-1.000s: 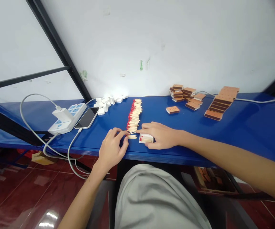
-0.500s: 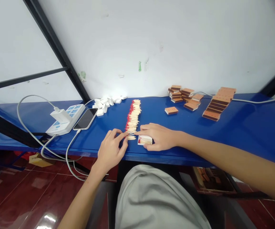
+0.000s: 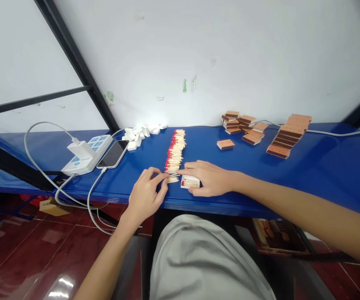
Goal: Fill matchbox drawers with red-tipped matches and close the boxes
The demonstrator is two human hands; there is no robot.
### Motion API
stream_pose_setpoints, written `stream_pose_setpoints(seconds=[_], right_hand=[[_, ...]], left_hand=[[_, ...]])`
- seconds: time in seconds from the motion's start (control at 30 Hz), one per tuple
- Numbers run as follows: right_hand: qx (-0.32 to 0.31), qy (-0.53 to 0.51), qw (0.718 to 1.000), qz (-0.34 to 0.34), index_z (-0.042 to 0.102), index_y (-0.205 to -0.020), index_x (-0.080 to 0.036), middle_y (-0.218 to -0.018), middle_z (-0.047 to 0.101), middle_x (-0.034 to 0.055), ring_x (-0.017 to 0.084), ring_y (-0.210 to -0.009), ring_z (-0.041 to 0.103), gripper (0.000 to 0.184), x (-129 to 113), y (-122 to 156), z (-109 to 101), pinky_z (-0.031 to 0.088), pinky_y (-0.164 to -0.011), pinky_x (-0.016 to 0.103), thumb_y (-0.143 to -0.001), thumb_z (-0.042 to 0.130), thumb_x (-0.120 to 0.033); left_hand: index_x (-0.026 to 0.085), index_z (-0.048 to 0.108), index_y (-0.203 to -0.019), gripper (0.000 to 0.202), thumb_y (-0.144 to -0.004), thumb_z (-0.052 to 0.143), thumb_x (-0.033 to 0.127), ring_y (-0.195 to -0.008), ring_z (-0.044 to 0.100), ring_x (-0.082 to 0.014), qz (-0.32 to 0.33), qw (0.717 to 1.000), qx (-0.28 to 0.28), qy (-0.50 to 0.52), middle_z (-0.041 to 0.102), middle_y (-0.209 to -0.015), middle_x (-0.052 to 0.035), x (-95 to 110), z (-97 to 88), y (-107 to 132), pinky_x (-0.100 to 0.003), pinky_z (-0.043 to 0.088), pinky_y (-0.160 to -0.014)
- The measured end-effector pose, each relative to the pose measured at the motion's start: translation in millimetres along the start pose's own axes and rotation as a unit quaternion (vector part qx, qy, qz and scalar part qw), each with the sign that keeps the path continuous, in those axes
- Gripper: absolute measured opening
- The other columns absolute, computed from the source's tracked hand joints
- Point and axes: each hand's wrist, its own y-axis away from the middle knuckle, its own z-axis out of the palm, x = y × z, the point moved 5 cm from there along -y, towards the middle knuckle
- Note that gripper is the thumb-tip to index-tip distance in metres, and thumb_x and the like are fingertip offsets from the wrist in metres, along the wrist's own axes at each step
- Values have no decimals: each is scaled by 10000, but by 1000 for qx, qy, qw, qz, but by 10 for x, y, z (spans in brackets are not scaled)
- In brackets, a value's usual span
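A long row of red-headed matches (image 3: 176, 151) lies on the blue table, heads to the left. At its near end my left hand (image 3: 147, 191) has its index finger and thumb close together on the head ends of a few matches. My right hand (image 3: 211, 179) comes from the right, its index fingertip touching the other ends of those matches. Its thumb and remaining fingers hold a small white matchbox tray (image 3: 194, 179) with some matches inside. The hand covers the tray's right end.
White empty trays (image 3: 140, 133) are heaped at the back left. A phone (image 3: 113, 154) and a power strip (image 3: 86, 160) with cables are further left. Brown matchboxes (image 3: 231, 121) are piled at the back, one matchbox (image 3: 225, 144) apart, and a stacked row of matchboxes (image 3: 287, 135) stands right.
Both hands stay almost in place at the near end of the match row. The whole view has shifted slightly.
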Motion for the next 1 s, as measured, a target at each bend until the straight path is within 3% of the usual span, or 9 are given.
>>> stream_pose_setpoints(seconds=[0.6, 1.0], right_hand=[[-2, 25, 999, 26, 558, -1400, -167, -1035, 632, 114, 265, -867, 606, 546, -5, -16, 5, 438, -823, 407, -885, 570, -347], [2, 21, 999, 29, 596, -1343, -162, -1068, 642, 126, 284, -932, 622, 499, -3, -26, 16, 447, -856, 424, -879, 579, -343]], left_hand=[[209, 708, -1057, 279, -1000, 450, 298, -965, 595, -231, -1, 1000, 5, 12, 632, -1065, -81, 8, -7, -3, -397, 499, -878], [193, 678, -1123, 291, -1002, 444, 316, -993, 580, -253, -26, 999, 9, -18, 630, -1081, -88, -4, 3, 0, -417, 488, -894]])
